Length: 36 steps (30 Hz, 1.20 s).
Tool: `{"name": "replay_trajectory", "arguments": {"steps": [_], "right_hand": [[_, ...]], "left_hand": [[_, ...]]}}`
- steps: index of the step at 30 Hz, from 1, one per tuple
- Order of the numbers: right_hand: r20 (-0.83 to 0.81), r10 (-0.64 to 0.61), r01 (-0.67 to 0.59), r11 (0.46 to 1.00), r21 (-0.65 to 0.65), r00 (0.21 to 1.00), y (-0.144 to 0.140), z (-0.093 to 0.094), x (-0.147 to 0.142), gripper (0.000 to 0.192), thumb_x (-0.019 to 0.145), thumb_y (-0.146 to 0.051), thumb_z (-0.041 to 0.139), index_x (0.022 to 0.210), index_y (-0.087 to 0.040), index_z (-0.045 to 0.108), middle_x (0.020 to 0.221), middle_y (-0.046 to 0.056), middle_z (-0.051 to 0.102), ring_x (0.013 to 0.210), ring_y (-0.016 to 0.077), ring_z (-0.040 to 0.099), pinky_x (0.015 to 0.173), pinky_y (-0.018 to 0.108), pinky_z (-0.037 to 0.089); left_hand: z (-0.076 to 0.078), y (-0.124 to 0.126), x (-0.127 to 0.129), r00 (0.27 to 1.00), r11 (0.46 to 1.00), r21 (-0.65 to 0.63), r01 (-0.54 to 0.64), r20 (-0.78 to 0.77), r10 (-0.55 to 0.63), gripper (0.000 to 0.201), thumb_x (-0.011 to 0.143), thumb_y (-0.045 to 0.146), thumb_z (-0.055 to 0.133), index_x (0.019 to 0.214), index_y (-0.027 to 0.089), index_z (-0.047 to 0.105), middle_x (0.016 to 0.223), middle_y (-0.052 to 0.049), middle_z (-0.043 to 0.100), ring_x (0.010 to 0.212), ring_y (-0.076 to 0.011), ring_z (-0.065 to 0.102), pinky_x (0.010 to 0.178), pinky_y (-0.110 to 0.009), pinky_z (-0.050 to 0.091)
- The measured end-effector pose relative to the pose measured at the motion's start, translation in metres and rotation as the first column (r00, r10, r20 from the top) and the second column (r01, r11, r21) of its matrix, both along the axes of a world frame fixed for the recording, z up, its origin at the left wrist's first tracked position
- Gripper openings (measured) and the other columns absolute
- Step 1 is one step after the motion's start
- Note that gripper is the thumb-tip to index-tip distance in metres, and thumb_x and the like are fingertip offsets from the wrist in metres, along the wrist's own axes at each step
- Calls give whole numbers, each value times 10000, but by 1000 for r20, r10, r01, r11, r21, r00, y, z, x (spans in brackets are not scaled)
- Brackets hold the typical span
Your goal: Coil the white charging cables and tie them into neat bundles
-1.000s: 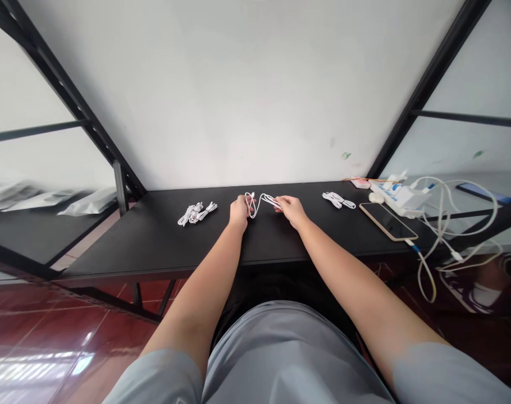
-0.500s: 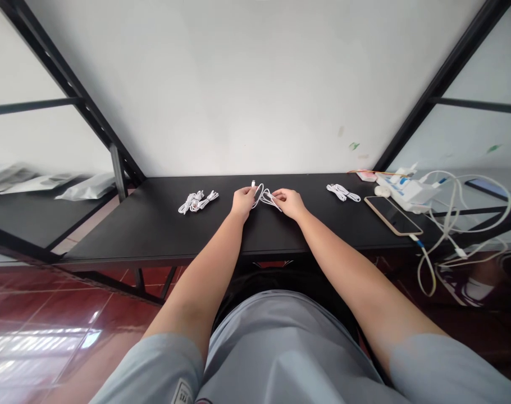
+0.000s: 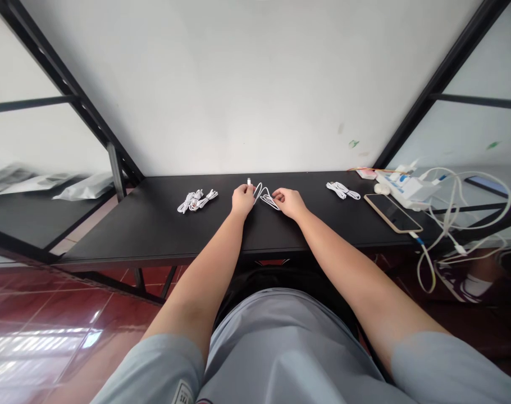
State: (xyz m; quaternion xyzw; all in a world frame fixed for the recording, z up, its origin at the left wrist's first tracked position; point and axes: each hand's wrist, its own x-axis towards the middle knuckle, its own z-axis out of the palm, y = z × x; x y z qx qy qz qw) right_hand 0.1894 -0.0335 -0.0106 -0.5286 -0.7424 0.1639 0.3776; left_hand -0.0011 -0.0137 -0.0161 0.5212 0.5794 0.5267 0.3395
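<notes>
A white charging cable [image 3: 269, 200] with loose loops lies between my two hands, over the middle of the black table [image 3: 154, 235]. My left hand [image 3: 242, 200] is closed on its plug end, and the white plug [image 3: 249, 182] sticks up beyond the fingers. On the other side, my right hand [image 3: 288, 202] pinches the looped part of the same cable between thumb and fingers. Left of my hands lie bundled white cables [image 3: 196, 200] in a small heap. Another bundled white cable [image 3: 343, 191] rests to the right.
At the right, a phone [image 3: 392, 213] lies plugged into a cable, beside a white power strip [image 3: 407, 188] with tangled cords [image 3: 447, 219]. Plastic packets [image 3: 85, 186] sit on the left shelf. Black metal frame posts [image 3: 116, 171] bound both sides. Someone's shoe [image 3: 460, 283] shows at lower right.
The plug in my left hand has shifted slightly left and now points more upright. The cable loops between my hands have spread a little. My right hand has barely moved.
</notes>
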Motion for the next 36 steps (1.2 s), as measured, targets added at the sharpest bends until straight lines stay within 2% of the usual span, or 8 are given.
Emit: {"name": "replay_trajectory", "arguments": {"steps": [9,16,20,23,26,29,33,36], "right_hand": [[104,66,-62,998,-33,992,-1,3,1,118,810,-235,682,892,-217,766,779,33,729,659,160,620,642,275,448],[169,93,-101,994,37,981,4,-3,-5,250,936,-166,517,1065,-182,731,1007,127,668,979,244,623,925,346,455],[9,31,-31,999,23,999,14,-7,0,259,958,-196,469,1093,-177,690,1070,123,668,1043,246,611,987,385,450],[-210,-74,57,995,-83,975,21,-8,7,259,949,-199,448,1096,-187,661,989,77,682,876,201,638,874,374,509],[-417,-161,85,977,-194,895,27,-9,13,246,919,-208,474,1104,-206,637,905,35,655,666,139,595,667,305,526],[-542,-223,152,973,-173,810,30,-8,19,255,887,-210,506,1112,-218,626,931,24,632,618,101,564,557,237,495],[-666,-303,288,948,-137,681,37,-3,31,349,895,-227,468,1217,-216,602,995,36,614,652,94,582,535,207,515],[-716,-329,322,934,-152,616,41,3,40,335,908,-286,484,1206,-211,619,1022,44,614,691,96,600,544,198,541]], "left_hand": [[-2,1,0,1000,1000,18,12,-25,-12,261,911,385,535,803,190,671,589,-3,580,548,-141,557,575,-251,425],[-2,1,4,996,1000,7,24,83,-24,287,969,376,446,785,193,570,664,-33,648,553,-136,608,582,-259,478],[-2,1,6,990,1000,5,17,139,-17,307,987,392,419,783,195,538,665,-39,651,558,-138,619,582,-261,491],[1,1,5,983,999,12,-32,182,29,322,993,399,417,761,198,514,678,-39,649,557,-133,615,564,-252,478],[4,0,2,967,995,31,-99,237,89,321,1004,387,393,767,199,499,712,-46,661,575,-135,625,553,-245,462],[9,-1,-2,932,988,46,-146,340,122,310,1018,379,361,795,199,480,776,-61,683,636,-147,661,556,-239,462],[16,-3,-8,846,987,32,-156,520,117,271,1029,395,329,876,204,446,891,-64,694,683,-150,693,552,-229,480],[25,-3,-14,815,985,-61,-164,554,170,251,1026,410,331,947,204,451,855,-51,671,557,-131,644,445,-198,388]]}}
